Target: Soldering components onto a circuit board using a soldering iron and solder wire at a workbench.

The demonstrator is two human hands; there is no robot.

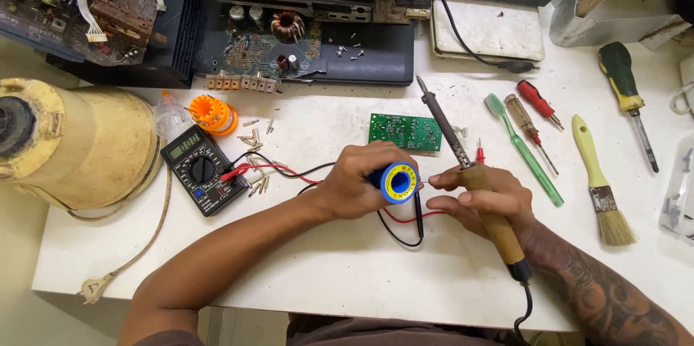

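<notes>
Blue solder spool (400, 182) with yellow face gripped in left hand (358, 180), held just above white table (347, 274), near table middle. Right hand (481, 201) wrapped around wooden handle of soldering iron (466, 165), fingertips pinching solder wire end beside spool; iron tip angled up and away. Green circuit board (405, 131) lies flat just beyond both hands. Black multimeter (200, 169) at left, red and black leads trailing under hands. Green toothbrush (522, 147), screwdrivers, paintbrush (600, 187) at right.
</notes>
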